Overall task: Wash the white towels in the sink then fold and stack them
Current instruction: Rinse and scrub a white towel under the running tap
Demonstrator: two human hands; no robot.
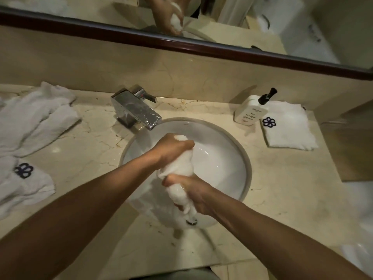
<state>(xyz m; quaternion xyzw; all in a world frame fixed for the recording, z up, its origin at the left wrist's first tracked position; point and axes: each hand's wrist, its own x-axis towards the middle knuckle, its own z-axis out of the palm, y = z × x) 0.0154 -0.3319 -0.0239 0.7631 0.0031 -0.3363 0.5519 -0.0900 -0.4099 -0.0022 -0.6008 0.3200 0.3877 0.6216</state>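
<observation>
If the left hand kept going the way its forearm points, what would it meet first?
Probably the far inner wall of the sink, behind the wrung towel that the left hand grips; the soap bottle lies further along. Depth is uncertain.

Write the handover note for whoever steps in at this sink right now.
Left hand grips the top of the twisted wet white towel; right hand grips its lower end, both over the round white sink basin.
Done: one folded white towel with a dark flower logo lies right of the basin.
Left: finish wringing, fold and stack it; the rumpled white towels on the left counter are unfolded.
</observation>
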